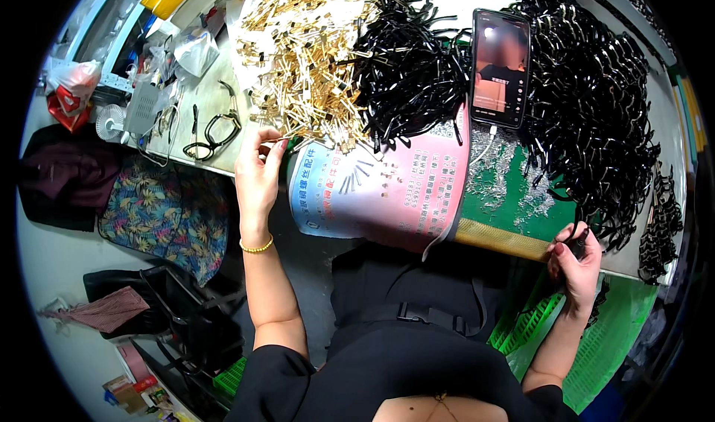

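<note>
My right fingers pinch a slim black piece by the tabletop's front edge, likely light, stiff, best held mid-length; my left fingers nearly meet, their hold unclear.

gold heap; black piece, apparently curved

Your pink-and-blue mat has Chinese lettering, digits and a QR code; your phone shows tiny captions.
</note>
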{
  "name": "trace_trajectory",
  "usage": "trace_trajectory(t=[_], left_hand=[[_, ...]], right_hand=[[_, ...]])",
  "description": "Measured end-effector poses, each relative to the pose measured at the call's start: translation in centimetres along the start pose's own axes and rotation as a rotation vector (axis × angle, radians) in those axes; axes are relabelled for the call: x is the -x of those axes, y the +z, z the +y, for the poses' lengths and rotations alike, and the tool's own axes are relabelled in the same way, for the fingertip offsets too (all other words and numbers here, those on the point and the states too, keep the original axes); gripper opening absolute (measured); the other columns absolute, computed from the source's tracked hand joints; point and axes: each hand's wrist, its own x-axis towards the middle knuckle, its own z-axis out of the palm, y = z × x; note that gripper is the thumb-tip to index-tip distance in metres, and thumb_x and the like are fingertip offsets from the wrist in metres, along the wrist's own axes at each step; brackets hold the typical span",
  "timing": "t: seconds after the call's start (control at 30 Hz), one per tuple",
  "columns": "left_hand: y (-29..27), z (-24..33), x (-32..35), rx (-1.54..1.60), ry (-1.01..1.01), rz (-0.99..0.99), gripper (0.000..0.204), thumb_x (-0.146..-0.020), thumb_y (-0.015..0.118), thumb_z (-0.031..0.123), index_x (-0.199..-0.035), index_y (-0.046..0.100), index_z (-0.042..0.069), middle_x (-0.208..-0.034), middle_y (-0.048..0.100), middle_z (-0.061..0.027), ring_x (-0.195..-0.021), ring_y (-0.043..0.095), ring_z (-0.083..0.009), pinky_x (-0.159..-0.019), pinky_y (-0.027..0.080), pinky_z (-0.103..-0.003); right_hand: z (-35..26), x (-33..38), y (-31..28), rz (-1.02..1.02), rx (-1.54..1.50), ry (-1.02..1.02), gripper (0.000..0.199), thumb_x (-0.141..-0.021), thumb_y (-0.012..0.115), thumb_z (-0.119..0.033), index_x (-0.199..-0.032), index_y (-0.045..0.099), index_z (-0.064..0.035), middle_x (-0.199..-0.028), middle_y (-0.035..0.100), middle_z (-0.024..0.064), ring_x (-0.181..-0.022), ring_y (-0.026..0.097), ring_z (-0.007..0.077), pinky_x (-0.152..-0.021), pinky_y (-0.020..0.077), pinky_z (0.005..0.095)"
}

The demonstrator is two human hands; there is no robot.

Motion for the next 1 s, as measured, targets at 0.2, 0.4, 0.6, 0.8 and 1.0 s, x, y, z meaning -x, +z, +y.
trace_trajectory(t=[0.2, 0.4, 0.6, 0.8, 1.0], left_hand=[[1.4, -0.2, -0.4, 0.280, -0.031, -0.011, 0.018, -0.099, 0.064, 0.006, -0.116, 0.062, 0.002, -0.096, 0.067, -0.0025, -0.087, 0.063, -0.0086, -0.071, 0.050, -0.023], [1.9, 3.0, -2.3, 0.176, 0.127, 0.040, 0.044, -0.100, 0.060, 0.002, -0.142, 0.056, 0.011, -0.091, 0.061, 0.0011, -0.074, 0.053, -0.0046, -0.063, 0.045, -0.020], [2.0, 9.6, -5.2, 0.061, 0.316, -0.029, 0.049, -0.096, 0.056, -0.005, -0.142, 0.049, 0.009, -0.094, 0.055, 0.0014, -0.077, 0.048, -0.0042, -0.060, 0.039, -0.020], [4.2, 7.4, -7.4, -0.100, 0.324, -0.110, 0.022, -0.094, 0.062, 0.000, -0.116, 0.059, 0.005, -0.088, 0.064, -0.0019, -0.071, 0.057, -0.0077, -0.061, 0.047, -0.024], [5.4, 7.1, -5.9, -0.026, 0.327, -0.029, 0.041, -0.096, 0.064, 0.000, -0.136, 0.064, 0.012, -0.105, 0.070, -0.0021, -0.078, 0.060, -0.0046, -0.060, 0.046, -0.020]], right_hand=[[-0.4, -1.4, 0.5, -0.024, -0.039, 0.024, 0.027, -0.088, 0.072, 0.005, -0.092, 0.048, -0.0082, -0.094, 0.066, 0.0058, -0.060, 0.057, 0.0066, -0.048, 0.0441, 0.0203], [-1.1, -1.7, 0.5, -0.035, -0.034, 0.072, 0.024, -0.087, 0.077, -0.004, -0.088, 0.054, -0.0070, -0.091, 0.069, 0.0029, -0.055, 0.054, 0.0039, -0.048, 0.0419, 0.0192], [-0.9, -1.6, 0.4, -0.057, -0.046, 0.052, 0.022, -0.087, 0.079, -0.008, -0.090, 0.058, -0.0045, -0.087, 0.068, 0.0022, -0.054, 0.054, 0.0044, -0.048, 0.0420, 0.0197], [-0.7, -1.6, 0.3, -0.073, -0.040, 0.056, 0.021, -0.087, 0.079, -0.007, -0.092, 0.059, -0.0046, -0.083, 0.066, 0.0018, -0.053, 0.054, 0.0047, -0.047, 0.0424, 0.0196], [-0.6, -1.6, 0.8, -0.045, -0.111, 0.028, 0.019, -0.089, 0.073, 0.001, -0.094, 0.055, -0.0046, -0.086, 0.066, 0.0063, -0.053, 0.054, 0.0060, -0.047, 0.0432, 0.0205]])
